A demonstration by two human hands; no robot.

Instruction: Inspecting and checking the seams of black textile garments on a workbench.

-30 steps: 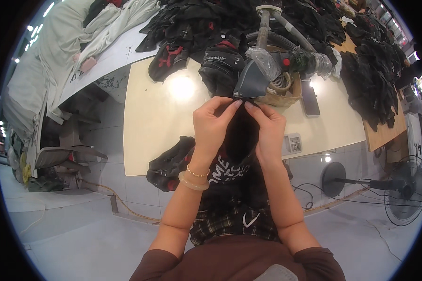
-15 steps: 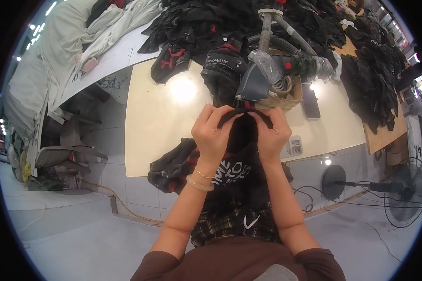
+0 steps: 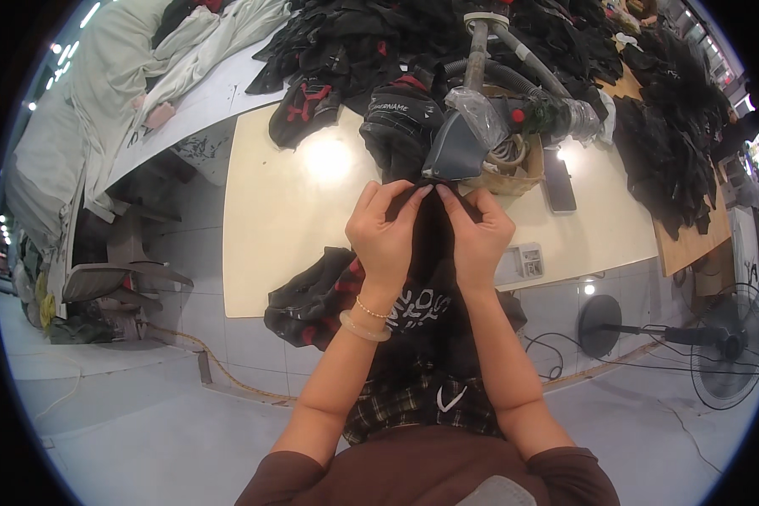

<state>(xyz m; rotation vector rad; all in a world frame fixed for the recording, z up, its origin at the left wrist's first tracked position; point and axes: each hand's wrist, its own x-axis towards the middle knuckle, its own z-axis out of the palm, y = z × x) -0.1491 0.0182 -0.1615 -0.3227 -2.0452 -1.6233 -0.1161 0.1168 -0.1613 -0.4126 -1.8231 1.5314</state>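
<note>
A black garment (image 3: 430, 261) with white lettering and red parts hangs over the table's near edge toward my lap. My left hand (image 3: 381, 223) pinches its upper edge between thumb and fingers. Opposite, a short gap away, my right hand (image 3: 483, 232) pinches the same edge. The held edge is at the lower tip of a dark grey machine head (image 3: 457, 150) partly wrapped in clear plastic; whether they touch I cannot tell. Behind my left hand lies another black garment (image 3: 401, 126) with a plaid part and red trim.
Dark garments (image 3: 337, 42) are heaped at the back, more (image 3: 675, 143) at the right. A phone (image 3: 558, 187) and a small compartment tray (image 3: 524, 261) lie on the cream table (image 3: 287, 211). A cardboard box (image 3: 521, 179) sits behind the machine head. A fan (image 3: 729, 346) stands at right.
Both hands have moved slightly away from me, bringing the garment's edge up to the machine head's tip. More of the small tray shows beside my right hand.
</note>
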